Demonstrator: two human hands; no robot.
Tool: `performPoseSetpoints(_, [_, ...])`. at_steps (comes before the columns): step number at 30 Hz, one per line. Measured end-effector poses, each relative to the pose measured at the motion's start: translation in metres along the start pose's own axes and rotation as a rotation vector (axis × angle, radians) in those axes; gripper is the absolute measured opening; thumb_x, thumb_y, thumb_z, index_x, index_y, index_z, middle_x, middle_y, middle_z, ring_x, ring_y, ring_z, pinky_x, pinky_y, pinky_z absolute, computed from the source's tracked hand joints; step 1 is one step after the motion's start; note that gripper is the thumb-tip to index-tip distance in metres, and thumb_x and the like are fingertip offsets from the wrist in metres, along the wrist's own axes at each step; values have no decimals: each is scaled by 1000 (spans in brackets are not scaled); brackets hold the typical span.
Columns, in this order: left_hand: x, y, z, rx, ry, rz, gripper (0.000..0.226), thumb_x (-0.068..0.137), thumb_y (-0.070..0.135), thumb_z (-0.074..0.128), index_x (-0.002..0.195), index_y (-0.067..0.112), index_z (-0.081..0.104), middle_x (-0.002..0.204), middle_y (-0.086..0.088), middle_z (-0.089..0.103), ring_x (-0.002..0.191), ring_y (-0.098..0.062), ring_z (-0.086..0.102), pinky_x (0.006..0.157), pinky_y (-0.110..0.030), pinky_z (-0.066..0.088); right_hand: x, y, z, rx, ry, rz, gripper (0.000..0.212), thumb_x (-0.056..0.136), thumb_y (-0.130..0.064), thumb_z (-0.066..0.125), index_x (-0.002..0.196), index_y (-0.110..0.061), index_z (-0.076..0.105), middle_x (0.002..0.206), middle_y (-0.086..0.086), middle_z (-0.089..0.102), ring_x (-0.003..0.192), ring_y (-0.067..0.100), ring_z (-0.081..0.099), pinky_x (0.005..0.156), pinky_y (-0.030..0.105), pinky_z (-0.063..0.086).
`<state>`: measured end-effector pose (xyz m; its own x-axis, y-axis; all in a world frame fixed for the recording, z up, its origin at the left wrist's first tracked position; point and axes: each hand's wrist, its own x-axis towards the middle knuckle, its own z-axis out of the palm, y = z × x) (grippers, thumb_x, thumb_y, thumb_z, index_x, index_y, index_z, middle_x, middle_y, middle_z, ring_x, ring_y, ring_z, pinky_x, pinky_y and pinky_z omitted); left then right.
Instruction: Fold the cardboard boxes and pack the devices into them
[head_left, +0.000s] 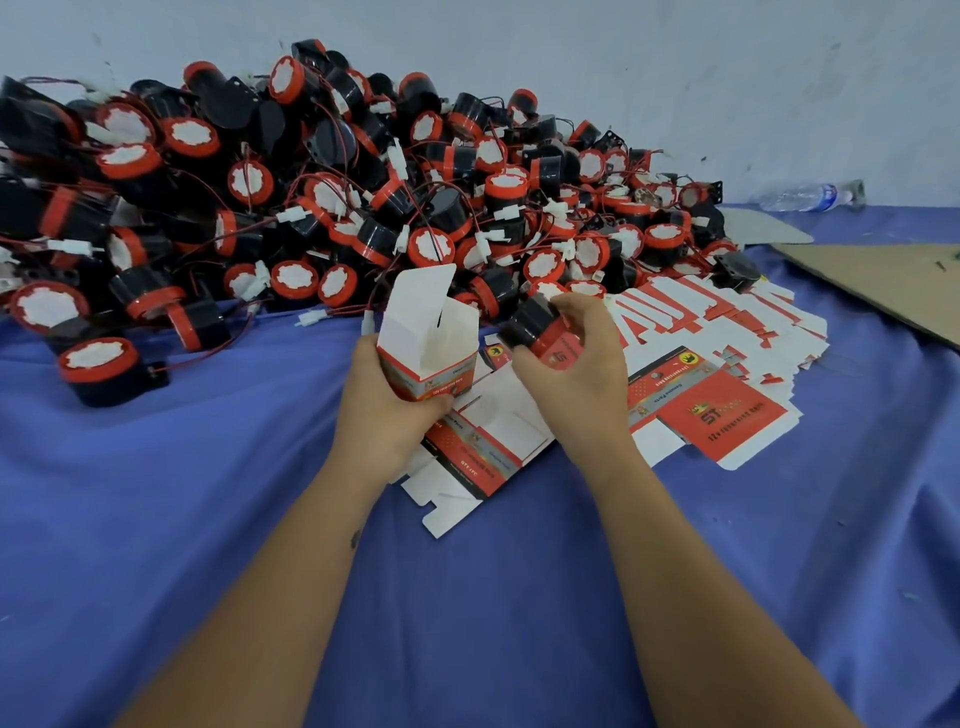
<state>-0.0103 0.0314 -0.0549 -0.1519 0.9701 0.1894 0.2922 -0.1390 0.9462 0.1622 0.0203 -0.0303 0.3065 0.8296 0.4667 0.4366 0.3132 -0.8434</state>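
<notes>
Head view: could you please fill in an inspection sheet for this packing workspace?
Surface: blue cloth, wrinkled.
Job's things: pile of black-and-red devices; opened box, top flap up; flat unfolded boxes.
Clutter: plastic bottle lying on its side; brown cardboard sheet.
Hands: left hand grips the opened box; right hand holds one device beside it.
Cables: red wires with white connectors tangled through the pile.
Surroundings: pale wall.
</notes>
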Motion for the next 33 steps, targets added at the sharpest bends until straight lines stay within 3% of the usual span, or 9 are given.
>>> performPoseSetpoints(6, [3,-1,1,16,-24,12,98,76,9,84,154,18,25,123,15,51,110,-4,51,69,-7,40,8,-12,-17,1140,57,358,24,92,-13,61,116,-13,59,107,10,69,101,27,70,88,36,57])
performPoseSetpoints(9, [2,0,1,8,-30,13,98,76,10,84,154,18,25,127,14,51,112,-4,50,77,-13,43,11,-13,-27,1434,124,382,28,96,-16,56,122,-7,55,110,15,70,105,30,69,86,36,57])
performPoseSetpoints(11, [1,1,1,13,-30,18,94,77,11,84,152,19,28,125,15,51,107,-2,51,72,-9,42,11,-17,-30,1332,203,273,35,93,-16,58,126,-8,51,117,12,66,105,25,70,86,34,57])
performPoseSetpoints(14, [-1,1,1,18,-31,52,72,76,12,85,128,30,39,119,16,51,94,2,54,58,-3,43,6,-24,-29,750,284,-35,45,84,-12,65,125,-16,48,119,3,58,97,12,68,80,24,55])
performPoseSetpoints(17, [-3,3,0,0,-61,81,69,72,13,87,116,38,40,111,21,54,91,7,56,58,-2,43,-5,-23,-17,306,206,-343,49,78,-9,72,121,-11,49,115,11,54,102,21,59,85,29,53])
performPoseSetpoints(20, [-6,5,0,-36,-111,113,62,70,9,88,107,39,49,101,20,63,85,16,60,62,-3,45,-13,-20,-1,-54,105,-547,53,75,-9,76,124,-7,56,121,7,45,115,-2,41,94,12,41])
performPoseSetpoints(24, [-7,5,2,-62,-148,147,65,70,3,86,113,39,53,99,28,68,91,10,64,69,-7,49,-22,-17,12,-183,-137,-492,59,79,-21,74,133,-18,51,122,-3,46,112,2,44,88,17,46])
performPoseSetpoints(29, [-6,2,2,-69,-195,157,68,72,-3,83,110,43,50,103,20,68,94,5,66,73,-12,53,-22,-16,14,-248,-182,-464,46,79,-28,78,117,-14,58,120,-1,53,106,14,52,85,27,50])
performPoseSetpoints(33, [-7,2,1,-69,-194,172,66,75,-8,78,110,41,50,95,38,66,89,12,65,69,-6,49,-27,-15,18,-352,-194,-480,37,83,-29,72,116,-14,62,117,-1,59,102,13,53,93,32,46])
